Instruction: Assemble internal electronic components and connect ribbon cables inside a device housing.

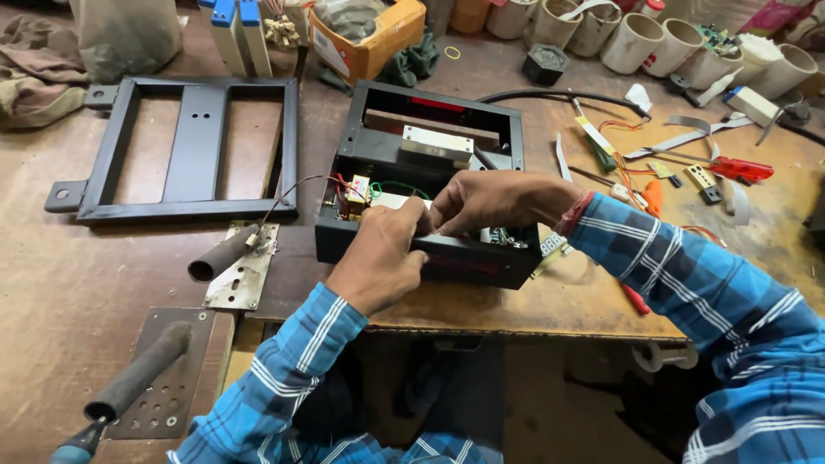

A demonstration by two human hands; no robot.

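Worn wooden workbench, cluttered w/ parts. Centre: open black metal box holding wiring and a small circuit board. Left hand grips the box's near front wall, fingers curled shut over its rim. Right hand reaches in from the right, fingertips pinched together just inside the same wall; what they pinch cannot be told. Left of box: black rectangular frame, soldering iron. Right: red-handled screwdriver, loose ribbon cables. Rear: row of white cups.

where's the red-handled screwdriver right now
In the head view, the red-handled screwdriver lies on the workbench at the far right, beyond the right hand and the open black box, among loose ribbon cables.
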